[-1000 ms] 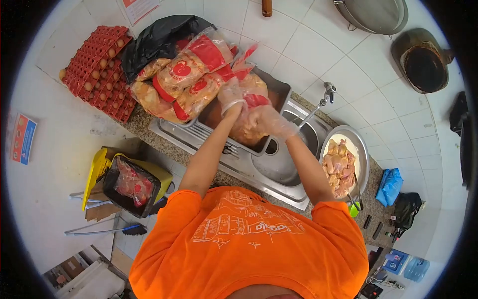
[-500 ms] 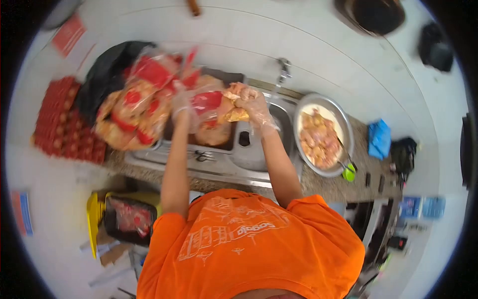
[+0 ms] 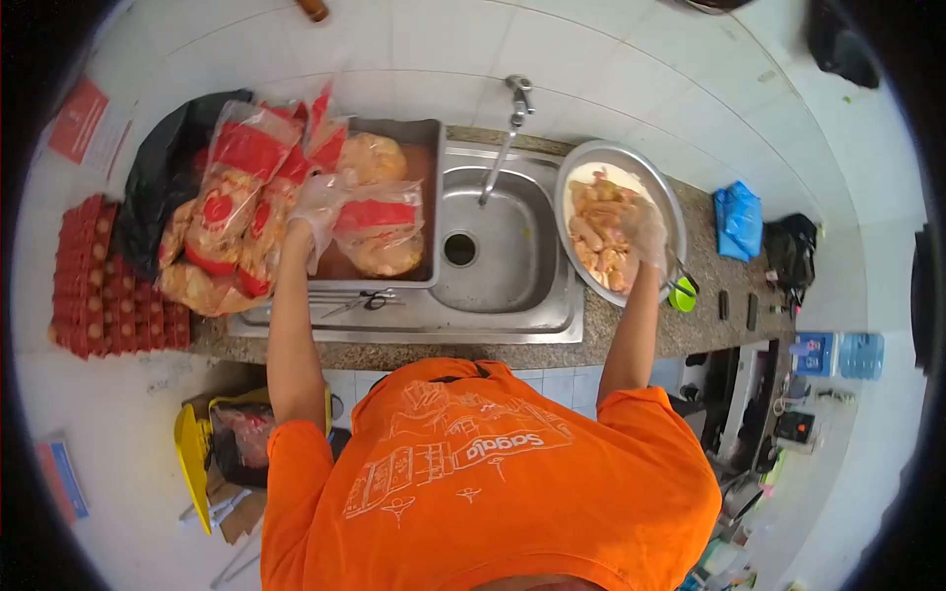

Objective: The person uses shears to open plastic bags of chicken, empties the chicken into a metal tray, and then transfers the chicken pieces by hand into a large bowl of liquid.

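My left hand (image 3: 317, 211), in a clear plastic glove, is closed on the edge of a clear plastic bag (image 3: 379, 215) with a red band. That bag lies over the grey tray (image 3: 434, 202), where pale raw chicken (image 3: 372, 160) sits in reddish liquid. My right hand (image 3: 645, 234), also gloved, is over the right side of a round metal basin (image 3: 570, 158) of raw chicken pieces (image 3: 601, 227) and whitish liquid. Motion smears its fingers. More bagged chicken (image 3: 227, 212) is heaped left of my left hand, on a black bag (image 3: 148, 192).
A steel sink (image 3: 498, 286) with a faucet (image 3: 518, 98) lies between tray and basin. Scissors (image 3: 367, 301) rest on its front ledge. Red egg trays (image 3: 84, 286) are stacked at left. A green cup (image 3: 682, 295) and blue bag (image 3: 737, 222) stand right of the basin.
My right hand has moved right, from above the sink with a piece of chicken to over the basin. My left hand stays by the tray with the bag. The whole view has shifted.
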`<state>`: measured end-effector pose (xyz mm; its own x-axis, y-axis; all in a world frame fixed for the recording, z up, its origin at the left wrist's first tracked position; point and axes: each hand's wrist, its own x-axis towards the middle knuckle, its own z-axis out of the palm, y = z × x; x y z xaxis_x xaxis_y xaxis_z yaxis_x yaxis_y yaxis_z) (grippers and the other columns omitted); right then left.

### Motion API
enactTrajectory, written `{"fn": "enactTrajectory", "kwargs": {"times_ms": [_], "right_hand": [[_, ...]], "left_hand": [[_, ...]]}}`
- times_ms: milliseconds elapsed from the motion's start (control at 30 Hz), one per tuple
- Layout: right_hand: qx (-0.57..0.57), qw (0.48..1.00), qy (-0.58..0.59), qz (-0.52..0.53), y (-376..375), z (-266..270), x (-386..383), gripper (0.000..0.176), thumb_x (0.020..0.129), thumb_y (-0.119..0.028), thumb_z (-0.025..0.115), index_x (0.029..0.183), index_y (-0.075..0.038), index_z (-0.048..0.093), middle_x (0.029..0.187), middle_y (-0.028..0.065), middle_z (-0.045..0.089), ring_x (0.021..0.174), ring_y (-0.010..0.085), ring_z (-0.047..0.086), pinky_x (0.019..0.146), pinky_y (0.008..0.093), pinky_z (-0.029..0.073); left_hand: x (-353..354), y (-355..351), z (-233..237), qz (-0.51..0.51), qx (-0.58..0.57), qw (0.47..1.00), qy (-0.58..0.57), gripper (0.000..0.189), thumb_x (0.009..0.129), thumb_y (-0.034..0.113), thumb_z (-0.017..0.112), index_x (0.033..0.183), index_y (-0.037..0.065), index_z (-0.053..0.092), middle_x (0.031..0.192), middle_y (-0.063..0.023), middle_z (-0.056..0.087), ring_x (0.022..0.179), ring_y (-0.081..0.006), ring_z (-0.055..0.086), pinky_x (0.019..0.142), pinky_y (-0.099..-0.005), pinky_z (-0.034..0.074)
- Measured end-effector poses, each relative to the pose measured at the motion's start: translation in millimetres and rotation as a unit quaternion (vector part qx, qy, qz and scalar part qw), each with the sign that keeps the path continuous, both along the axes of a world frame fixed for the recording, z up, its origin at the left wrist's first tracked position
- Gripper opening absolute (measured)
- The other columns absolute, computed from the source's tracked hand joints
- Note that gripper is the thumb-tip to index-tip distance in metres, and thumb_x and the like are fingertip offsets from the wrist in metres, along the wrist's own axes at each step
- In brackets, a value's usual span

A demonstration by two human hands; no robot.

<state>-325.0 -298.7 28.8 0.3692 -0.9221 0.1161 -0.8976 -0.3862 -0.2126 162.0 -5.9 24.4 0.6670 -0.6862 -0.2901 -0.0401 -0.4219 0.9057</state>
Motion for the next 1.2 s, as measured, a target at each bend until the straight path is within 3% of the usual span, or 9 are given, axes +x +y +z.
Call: {"fn": "enactTrajectory", "kwargs": {"times_ms": [33,133,200,233,433,600,867,1067,1200], "right_hand": [[-0.079,0.994,-0.075,0.021,15.5,7.5,6.1,0.033,0.086,-0.017,0.063,0.117,-0.008,0.07,0.113,0.02,0.071,0.104,0.0418,0.068,0.089,0.042,0.054],[0.139,0.954,-0.233,0.127,93.9,87.1,82.7,0.025,0.087,-0.013,0.064,0.109,-0.004,0.072,0.109,0.0194,0.072,0.096,0.0314,0.07,0.085,0.0387,0.054],[0.314,0.844,-0.327,0.286,140.0,99.8,126.2,0.022,0.087,-0.01,0.065,0.106,-0.002,0.072,0.104,0.019,0.072,0.094,0.0288,0.07,0.084,0.0384,0.055],[0.387,0.778,-0.347,0.354,163.3,98.9,150.9,0.023,0.085,-0.005,0.065,0.107,-0.003,0.072,0.104,0.0186,0.072,0.095,0.0341,0.07,0.085,0.0416,0.055],[0.055,0.841,-0.073,0.534,197.7,-26.6,309.1,0.025,0.087,-0.013,0.061,0.108,0.0,0.067,0.099,0.0164,0.072,0.088,0.0216,0.07,0.077,0.036,0.056],[0.189,0.733,0.118,0.642,180.6,-69.2,339.9,0.026,0.085,-0.013,0.064,0.107,-0.001,0.068,0.097,0.0144,0.072,0.086,0.0228,0.069,0.076,0.0362,0.056],[0.139,0.746,-0.069,0.647,191.4,-152.2,356.6,0.027,0.082,-0.014,0.067,0.105,-0.001,0.069,0.094,0.0112,0.071,0.082,0.0248,0.068,0.074,0.0365,0.056],[0.195,0.682,0.013,0.705,166.1,-112.4,354.5,0.028,0.079,-0.015,0.07,0.104,-0.002,0.07,0.092,0.0088,0.071,0.079,0.0262,0.067,0.072,0.0368,0.056],[0.144,0.674,0.039,0.723,147.6,-64.5,351.7,0.029,0.078,-0.015,0.072,0.104,-0.002,0.07,0.091,0.0072,0.071,0.077,0.0272,0.067,0.071,0.037,0.056]], "left_hand": [[0.8,5.9,5.5,-0.056,-0.029,0.997,-0.034,0.047,0.092,0.047,0.069,0.093,0.0,0.07,0.094,-0.0043,0.069,0.089,-0.0162,0.059,0.086,-0.0353,0.047],[27.5,19.0,5.8,-0.296,-0.044,0.954,-0.016,0.037,0.085,0.037,0.076,0.1,0.003,0.074,0.097,-0.0048,0.071,0.092,-0.0151,0.062,0.086,-0.0345,0.048],[10.9,22.3,28.2,-0.29,-0.035,0.955,-0.06,0.039,0.085,0.039,0.076,0.104,0.004,0.075,0.084,-0.0084,0.068,0.075,-0.0163,0.06,0.071,-0.0355,0.05],[-0.6,20.3,43.4,-0.243,-0.003,0.969,-0.035,0.041,0.087,0.039,0.075,0.113,0.007,0.073,0.096,-0.0065,0.07,0.089,-0.0157,0.061,0.084,-0.0338,0.047],[-18.4,5.4,17.7,-0.216,-0.066,0.966,-0.122,0.045,0.093,0.039,0.069,0.128,0.01,0.068,0.117,-0.0039,0.068,0.11,-0.0154,0.058,0.099,-0.0318,0.043],[-25.3,-5.4,14.2,-0.17,-0.104,0.979,-0.041,0.037,0.097,0.034,0.066,0.123,0.008,0.069,0.121,-0.007,0.067,0.11,-0.0191,0.058,0.1,-0.0326,0.043],[-22.0,-11.2,-0.9,-0.096,-0.193,0.968,-0.127,0.032,0.096,0.03,0.068,0.115,0.005,0.068,0.117,-0.0111,0.069,0.106,-0.0228,0.062,0.096,-0.0341,0.046],[-22.7,-2.9,36.9,-0.024,0.023,0.98,-0.197,0.057,0.086,0.044,0.071,0.121,-0.001,0.065,0.12,-0.0274,0.065,0.113,-0.0378,0.064,0.097,-0.0415,0.049],[-5.2,-10.5,-2.6,-0.063,0.017,0.944,-0.323,0.052,0.091,0.05,0.061,0.114,0.005,0.071,0.109,-0.0228,0.07,0.108,-0.0351,0.065,0.094,-0.0405,0.05]]}}
